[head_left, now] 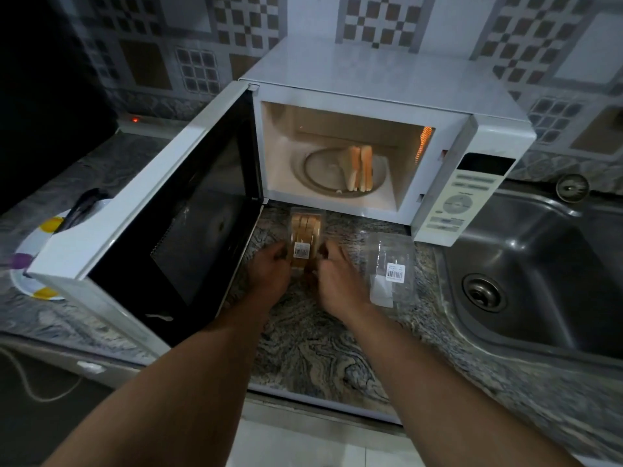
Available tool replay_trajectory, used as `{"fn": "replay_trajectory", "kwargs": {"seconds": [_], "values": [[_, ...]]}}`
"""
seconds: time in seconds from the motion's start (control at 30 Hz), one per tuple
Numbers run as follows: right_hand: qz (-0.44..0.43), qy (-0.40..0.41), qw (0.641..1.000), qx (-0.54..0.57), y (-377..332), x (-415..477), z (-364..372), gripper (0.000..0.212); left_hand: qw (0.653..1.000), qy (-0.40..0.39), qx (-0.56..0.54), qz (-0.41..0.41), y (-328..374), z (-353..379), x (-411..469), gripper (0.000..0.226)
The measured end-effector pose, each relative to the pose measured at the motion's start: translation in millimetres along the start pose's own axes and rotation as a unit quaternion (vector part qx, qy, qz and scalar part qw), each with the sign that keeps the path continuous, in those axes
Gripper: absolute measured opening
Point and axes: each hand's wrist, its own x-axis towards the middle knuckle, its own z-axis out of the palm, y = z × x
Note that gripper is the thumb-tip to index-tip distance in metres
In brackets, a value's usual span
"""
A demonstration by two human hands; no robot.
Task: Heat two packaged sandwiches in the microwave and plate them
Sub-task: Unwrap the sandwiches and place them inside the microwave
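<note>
Presently on view: white microwave oven (pixel 377 92) on a grey marbled stone tabletop (pixel 313 348), its black-windowed door (pixel 158 237) swung fully open to the left, cavity lit. Inside, a round glass turntable (pixel 320 178) carries one unwrapped triangular sandwich (pixel 360 168), standing on edge towards the right of the turntable. Just in front of the oven, on the tabletop, a clear plastic sandwich pack (pixel 305 235) with a white barcode label, its sandwich inside; the left hand (pixel 269 274) grips its left side with curled fingers and the right hand (pixel 337 278) grips its right side likewise. To the right of the right hand, an empty clear plastic wedge pack (pixel 391 267) with its own barcode label lies flat on the tabletop, near the stainless steel sink (pixel 539 230). Behind the open door, at far left, a white round plate with yellow and purple spots (pixel 30 251), partly hidden, with a dark utensil (pixel 81 207) resting on it.
</note>
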Motion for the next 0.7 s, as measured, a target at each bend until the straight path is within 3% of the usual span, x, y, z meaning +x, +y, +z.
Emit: {"fn": "replay_trajectory", "kwargs": {"seconds": [0.1, 0.3, 0.4, 0.57, 0.7], "values": [[0.032, -0.012, 0.998, 0.056, -4, 4, -6, 0.039, 0.999, 0.017, -0.031, 0.001, 3, 0, -5, 0.040], [-0.021, -0.038, 0.997, -0.068, -15, -3, -12, 0.035, 0.998, -0.004, -0.050, 0.026, 0, 0, -7, 0.043], [-0.015, -0.053, 0.996, -0.068, -16, 2, -9, 0.044, 0.998, -0.016, -0.046, 0.037, 0, -2, -9, 0.038], [0.016, -0.049, 0.998, -0.045, -19, 2, -11, 0.032, 0.999, 0.002, -0.037, 0.040, -2, 1, -12, 0.041], [0.021, -0.063, 0.997, -0.036, -24, -1, -21, 0.034, 0.998, 0.007, -0.065, 0.017, -9, 5, -10, 0.040]]}}
